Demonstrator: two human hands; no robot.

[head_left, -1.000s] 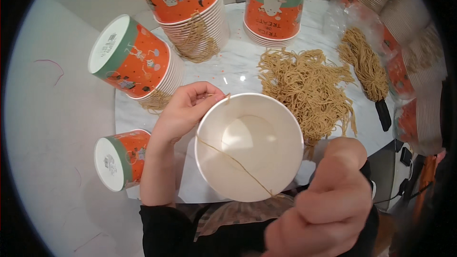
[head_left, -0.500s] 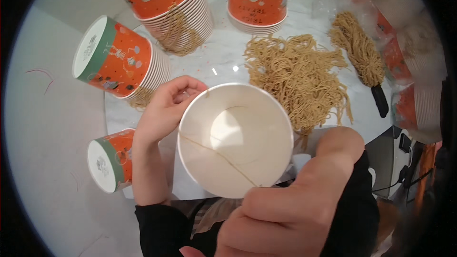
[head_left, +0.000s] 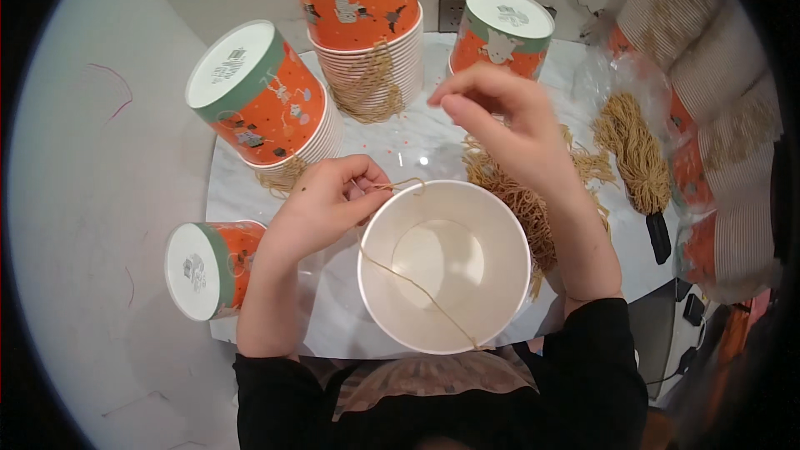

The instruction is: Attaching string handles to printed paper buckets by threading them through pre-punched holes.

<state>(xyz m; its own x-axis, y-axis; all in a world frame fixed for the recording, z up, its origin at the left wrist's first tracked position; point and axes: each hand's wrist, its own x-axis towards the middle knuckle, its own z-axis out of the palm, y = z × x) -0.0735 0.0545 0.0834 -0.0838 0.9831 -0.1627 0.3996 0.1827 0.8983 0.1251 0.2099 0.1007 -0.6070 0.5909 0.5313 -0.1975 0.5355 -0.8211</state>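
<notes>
A white paper bucket [head_left: 487, 300] stands open side up in front of me. A thin tan string [head_left: 404, 277] runs slantwise across its mouth from the left rim to the near rim. At the far left rim my left hand [head_left: 325, 208] pinches a length of the string, and a loose end curls over the rim there. My right hand [head_left: 521, 125] is raised beyond the bucket, over a loose pile of tan strings [head_left: 517, 200], which it partly hides. Its thumb and forefinger are bent, slightly apart, with nothing visible between them.
Upside-down orange and green bucket stacks stand at the left [head_left: 267, 108], back [head_left: 367, 17] and back right [head_left: 504, 29]. One bucket [head_left: 237, 258] lies on its side at near left. A tied string bundle [head_left: 629, 154] and plastic-wrapped bucket stacks [head_left: 733, 158] are at the right.
My right hand has moved from the bucket's near rim up and away, over the string pile. The view has shifted, so the bucket appears further right. My left hand stays by the rim.
</notes>
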